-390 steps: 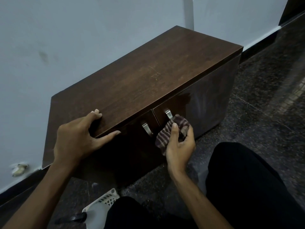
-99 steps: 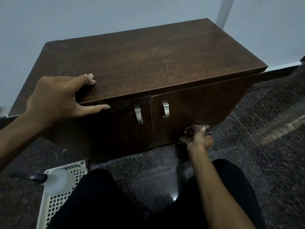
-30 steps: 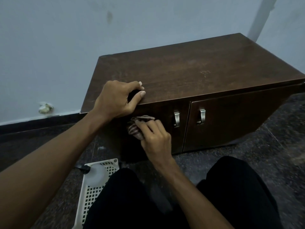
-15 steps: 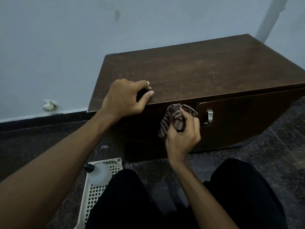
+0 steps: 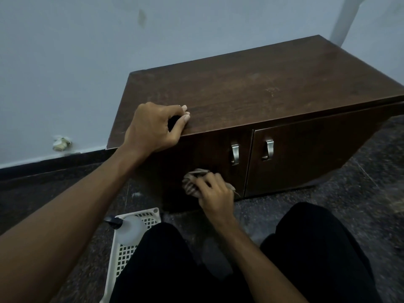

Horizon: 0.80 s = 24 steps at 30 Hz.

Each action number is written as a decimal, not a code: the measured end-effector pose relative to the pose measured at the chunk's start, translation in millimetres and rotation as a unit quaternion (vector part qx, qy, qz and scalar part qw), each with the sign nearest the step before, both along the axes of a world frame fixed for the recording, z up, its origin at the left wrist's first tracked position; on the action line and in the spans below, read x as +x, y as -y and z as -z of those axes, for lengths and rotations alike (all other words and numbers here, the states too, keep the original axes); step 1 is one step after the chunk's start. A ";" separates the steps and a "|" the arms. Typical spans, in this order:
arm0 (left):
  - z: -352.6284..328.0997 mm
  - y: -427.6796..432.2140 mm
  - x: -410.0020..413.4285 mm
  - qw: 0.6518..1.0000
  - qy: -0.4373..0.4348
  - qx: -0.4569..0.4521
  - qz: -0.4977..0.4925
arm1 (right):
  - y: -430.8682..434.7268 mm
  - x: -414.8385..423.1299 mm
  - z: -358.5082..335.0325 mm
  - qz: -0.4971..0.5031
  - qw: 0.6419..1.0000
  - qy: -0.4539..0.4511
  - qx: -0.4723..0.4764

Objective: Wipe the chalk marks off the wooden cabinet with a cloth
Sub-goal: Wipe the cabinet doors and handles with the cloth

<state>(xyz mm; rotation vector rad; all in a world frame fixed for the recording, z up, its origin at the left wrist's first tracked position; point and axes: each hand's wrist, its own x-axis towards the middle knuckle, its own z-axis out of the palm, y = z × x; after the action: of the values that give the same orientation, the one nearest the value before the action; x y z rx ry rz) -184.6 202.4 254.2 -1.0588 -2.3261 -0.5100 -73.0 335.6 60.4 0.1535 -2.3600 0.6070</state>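
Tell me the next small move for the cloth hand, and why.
Probably sweep the striped cloth sideways across the bottom of the left door. The right hand presses it low on that door, below the handle, while the left hand grips the front edge of the cabinet top. Faint pale marks up there can wait.

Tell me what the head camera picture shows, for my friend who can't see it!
A person's right hand presses a striped cloth low against the left door of a wooden cabinet, while the left hand grips the top's front edge. A white basket holding a bottle sits on the floor.
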 end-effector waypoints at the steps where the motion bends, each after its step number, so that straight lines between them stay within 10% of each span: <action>1: -0.2 0.2 0.6 1.000 0.003 -0.001 0.000 | -9.2 4.3 10.0 0.029 0.999 0.023 -0.032; 7: -1.3 -0.8 2.5 1.000 0.010 -0.008 -0.001 | -42.9 14.6 18.7 0.213 0.930 0.035 -0.299; 12: -0.6 -1.6 2.8 1.000 0.006 -0.010 -0.008 | -57.8 11.8 -14.0 0.169 0.886 -0.081 -0.424; 16: 0.3 -3.1 2.7 1.000 0.001 -0.015 -0.015 | -68.6 4.9 -65.1 0.106 0.930 -0.169 -0.309; 24: 0.6 -4.5 6.4 0.998 -0.029 -0.058 -0.019 | -64.3 14.2 -81.6 0.138 0.985 -0.066 -0.077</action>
<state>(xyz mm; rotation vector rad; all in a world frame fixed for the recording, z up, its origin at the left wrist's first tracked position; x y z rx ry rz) -178.1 206.9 253.5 -1.0665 -2.3430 -0.3296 -58.8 400.0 142.0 -0.1942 -2.1462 0.6182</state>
